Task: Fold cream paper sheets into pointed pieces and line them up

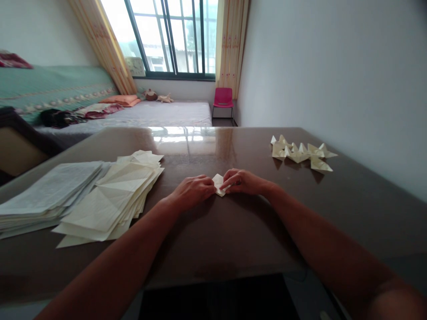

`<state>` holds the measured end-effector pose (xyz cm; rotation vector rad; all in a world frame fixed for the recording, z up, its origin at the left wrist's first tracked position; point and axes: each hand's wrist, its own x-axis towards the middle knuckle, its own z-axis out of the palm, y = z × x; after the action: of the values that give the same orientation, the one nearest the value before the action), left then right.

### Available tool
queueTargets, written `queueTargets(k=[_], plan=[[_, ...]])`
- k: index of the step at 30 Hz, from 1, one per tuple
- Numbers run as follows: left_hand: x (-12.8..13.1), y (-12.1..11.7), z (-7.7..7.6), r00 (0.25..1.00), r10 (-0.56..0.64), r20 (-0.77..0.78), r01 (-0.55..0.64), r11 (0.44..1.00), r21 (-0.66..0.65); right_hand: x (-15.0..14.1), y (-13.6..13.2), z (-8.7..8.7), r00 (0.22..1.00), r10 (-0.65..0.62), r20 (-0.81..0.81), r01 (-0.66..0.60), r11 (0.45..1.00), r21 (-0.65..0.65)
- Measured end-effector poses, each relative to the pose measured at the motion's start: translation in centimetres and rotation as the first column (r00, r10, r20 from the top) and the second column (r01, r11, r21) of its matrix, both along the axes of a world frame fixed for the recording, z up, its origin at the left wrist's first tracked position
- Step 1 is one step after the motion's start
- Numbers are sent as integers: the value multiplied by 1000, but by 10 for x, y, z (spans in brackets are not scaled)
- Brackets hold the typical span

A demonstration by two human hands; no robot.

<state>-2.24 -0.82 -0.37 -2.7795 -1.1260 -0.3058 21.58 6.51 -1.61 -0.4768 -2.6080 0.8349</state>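
Note:
A small folded piece of cream paper [218, 181] lies on the brown table in front of me, between my two hands. My left hand [196, 191] is closed at its left edge, fingertips pressed together on the paper. From the other side, my right hand [243, 181] grips the paper's right part, with its fingers bent and the fingertips on the surface. Parts of the paper are hidden under the fingers of both hands.
Creased cream sheets [116, 195] lie stacked on the left, beside a pile of printed papers [50, 189]. Several folded paper shapes [298, 152] stand at the right on the glossy table [213, 240]. Beyond are a bed [173, 113] and a pink chair [223, 98].

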Motion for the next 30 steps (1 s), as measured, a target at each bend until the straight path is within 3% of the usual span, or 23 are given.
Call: queueTargets(k=[4, 9, 15, 21, 26, 30], plan=[[2, 0, 0, 999, -7, -35, 8, 1000, 22, -1, -2, 3, 995, 50, 89, -63, 988, 145], [3, 2, -3, 998, -30, -50, 32, 999, 41, -6, -12, 7, 989, 8, 147, -44, 969, 242], [4, 2, -3, 997, -17, -70, 20, 999, 39, -6, -9, 4, 997, 19, 73, -27, 993, 113], [4, 2, -4, 994, 49, -95, -44, 998, 54, -3, -9, 5, 994, -95, 51, 97, 995, -32], [3, 3, -6, 998, 61, -9, -61, 998, 20, -8, -9, 1, 996, -88, 2, 87, 990, 115], [0, 8, -10, 984, 113, 136, -105, 992, -68, -12, -6, -6, 986, -164, -28, 167, 972, 163]])
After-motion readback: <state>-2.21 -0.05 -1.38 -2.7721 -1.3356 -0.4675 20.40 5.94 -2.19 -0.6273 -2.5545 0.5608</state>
